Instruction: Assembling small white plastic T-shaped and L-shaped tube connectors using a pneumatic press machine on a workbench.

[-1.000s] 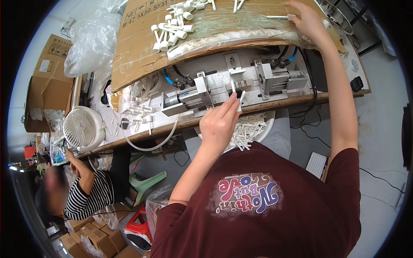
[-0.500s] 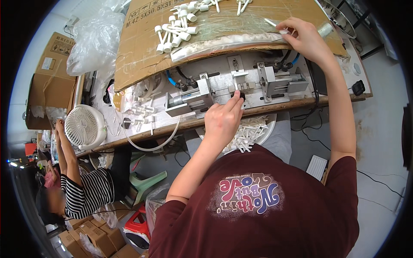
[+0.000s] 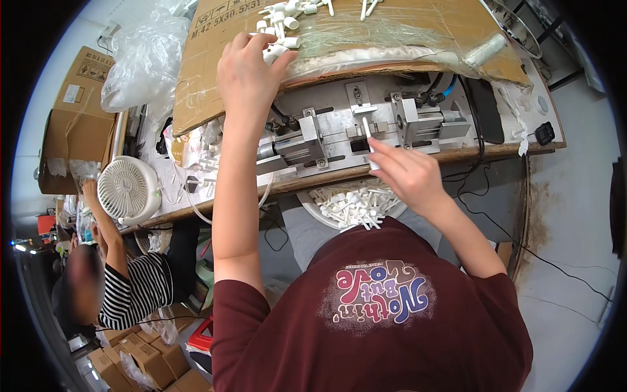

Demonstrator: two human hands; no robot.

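Observation:
My left hand (image 3: 248, 78) is over the cardboard sheet (image 3: 202, 78), thumb and forefinger apart around small white mallet-shaped plastic pieces (image 3: 279, 23). It hides part of that pile, and no firm grip shows. With my right hand (image 3: 408, 173) I pinch a slim white plastic stick (image 3: 368, 125). The stick's far end points into the middle of a metal fixture (image 3: 358, 130), between two facing clamp units (image 3: 411, 121). Just under the bench edge, a white bowl (image 3: 320, 212) on my lap is heaped with white plastic pieces (image 3: 356, 199).
A white fan (image 3: 129, 195) stands at the bench's left end, below a clear plastic bag (image 3: 144, 62). Black cables (image 3: 475, 117) run down past the fixture's right side. Further left, a person in a striped shirt (image 3: 140, 287) works beside stacked cartons (image 3: 147, 359).
My left hand has gone from the fixture up and left to the pile on the cardboard. My right hand has come down from the cardboard's right end to the fixture, holding the stick.

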